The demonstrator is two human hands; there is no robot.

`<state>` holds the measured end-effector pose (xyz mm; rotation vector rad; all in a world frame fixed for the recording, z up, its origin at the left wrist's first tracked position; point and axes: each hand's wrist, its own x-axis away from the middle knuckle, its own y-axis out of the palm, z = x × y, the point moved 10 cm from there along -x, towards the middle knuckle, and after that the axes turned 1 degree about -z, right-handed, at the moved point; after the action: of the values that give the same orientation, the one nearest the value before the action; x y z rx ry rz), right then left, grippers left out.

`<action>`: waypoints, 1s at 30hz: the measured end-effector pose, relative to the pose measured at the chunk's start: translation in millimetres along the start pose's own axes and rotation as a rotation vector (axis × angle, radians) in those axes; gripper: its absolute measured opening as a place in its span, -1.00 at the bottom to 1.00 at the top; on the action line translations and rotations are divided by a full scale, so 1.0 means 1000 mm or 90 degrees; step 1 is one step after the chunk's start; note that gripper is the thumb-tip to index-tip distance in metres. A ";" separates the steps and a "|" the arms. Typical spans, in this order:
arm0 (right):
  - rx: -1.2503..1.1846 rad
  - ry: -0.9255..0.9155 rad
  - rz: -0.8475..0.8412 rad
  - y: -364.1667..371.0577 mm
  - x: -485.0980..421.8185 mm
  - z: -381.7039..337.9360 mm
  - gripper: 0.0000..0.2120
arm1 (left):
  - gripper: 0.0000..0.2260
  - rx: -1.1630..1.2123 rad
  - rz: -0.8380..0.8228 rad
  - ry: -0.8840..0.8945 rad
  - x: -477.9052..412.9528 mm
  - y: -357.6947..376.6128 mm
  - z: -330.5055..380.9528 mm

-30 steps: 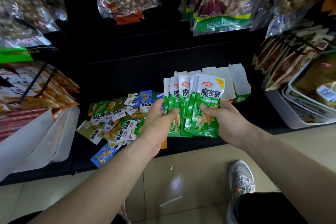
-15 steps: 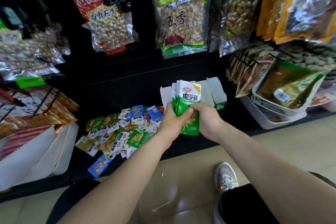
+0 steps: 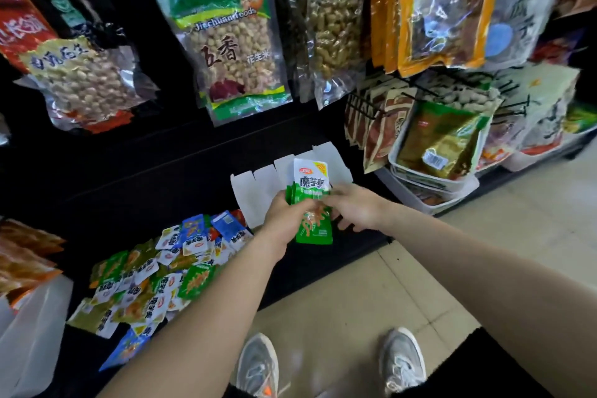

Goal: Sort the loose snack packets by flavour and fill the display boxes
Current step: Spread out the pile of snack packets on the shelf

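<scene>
A tight stack of green-and-white snack packets [image 3: 312, 200] stands upright between both hands, in front of the open white display boxes [image 3: 258, 194] on the black shelf. My left hand [image 3: 286, 220] grips the stack from the left side. From the right, my right hand [image 3: 355, 210] closes over the stack's edge, fingers behind it. A loose pile of green, blue, orange and white packets [image 3: 155, 271] lies on the shelf to the lower left.
Large bags of peanuts [image 3: 229, 49] hang on the black back wall above. White bins of packaged snacks [image 3: 433, 168] stand to the right, and a white tray [image 3: 29, 326] to the far left. Beige floor tiles and two grey shoes [image 3: 258, 365] are below.
The fanned-out green packets have been squared into one tight stack. Both hands carried it up and away toward the white boxes, and the camera view tilted upward.
</scene>
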<state>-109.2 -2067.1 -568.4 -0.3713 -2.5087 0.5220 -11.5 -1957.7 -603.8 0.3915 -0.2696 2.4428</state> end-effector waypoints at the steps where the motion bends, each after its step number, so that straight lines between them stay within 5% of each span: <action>1: 0.032 0.001 -0.001 -0.008 -0.011 0.009 -0.70 | -0.59 -0.006 0.002 -0.014 -0.016 0.004 -0.009; 10: 0.114 0.057 -0.052 -0.034 -0.143 0.130 -0.65 | -0.65 -0.038 0.063 -0.081 -0.179 0.051 -0.083; 21: 0.002 -0.002 0.097 -0.036 -0.252 0.196 -0.91 | -0.61 -0.044 0.114 0.131 -0.340 0.086 -0.041; 30: -0.071 0.005 0.154 -0.027 -0.284 0.217 -0.90 | -0.46 -0.322 0.207 0.220 -0.352 0.104 -0.046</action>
<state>-4.2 -2256.5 -853.6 -0.7254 -2.5067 0.4717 177.3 -2224.3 -776.9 -0.3153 -0.8244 2.5754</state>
